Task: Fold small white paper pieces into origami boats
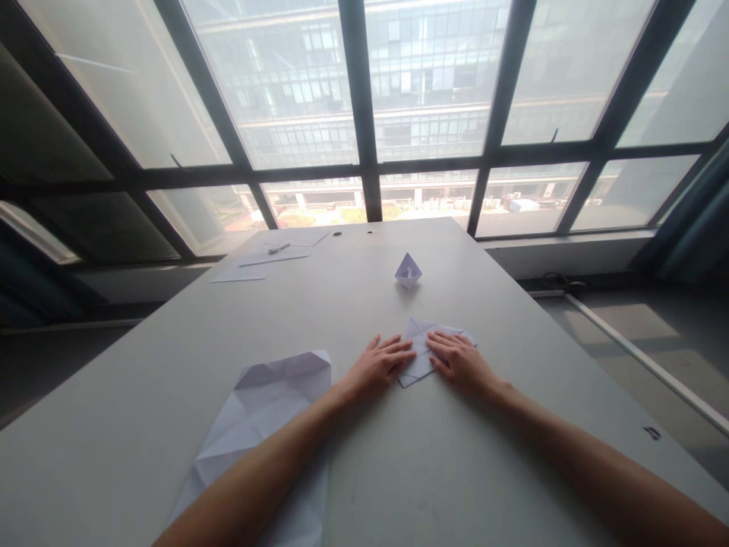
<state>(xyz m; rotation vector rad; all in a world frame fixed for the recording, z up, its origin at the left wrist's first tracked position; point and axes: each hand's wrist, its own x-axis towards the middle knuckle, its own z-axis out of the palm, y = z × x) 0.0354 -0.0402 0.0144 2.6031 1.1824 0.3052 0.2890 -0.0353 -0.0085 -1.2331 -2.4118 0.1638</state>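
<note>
A folded sheet of white paper (pixel 420 366) lies flat on the white table, with crease lines on its face. My left hand (pixel 383 362) rests at its left edge, palm down, fingers stretched out and their tips on the paper. On its right part lies my right hand (pixel 459 359), fingers extended and pressing flat; it covers some of the paper. Beyond both hands stands a small folded paper boat (pixel 408 271). Under and beside my left forearm is a large creased sheet of paper (pixel 256 414), partly hidden by the arm.
Several flat paper sheets (pixel 285 254) lie at the table's far left, with a small white object (pixel 279 248) on them. The white table (pixel 490 471) reaches toward a wall of framed windows (pixel 427 76). A small dark mark (pixel 651 433) shows near its right edge.
</note>
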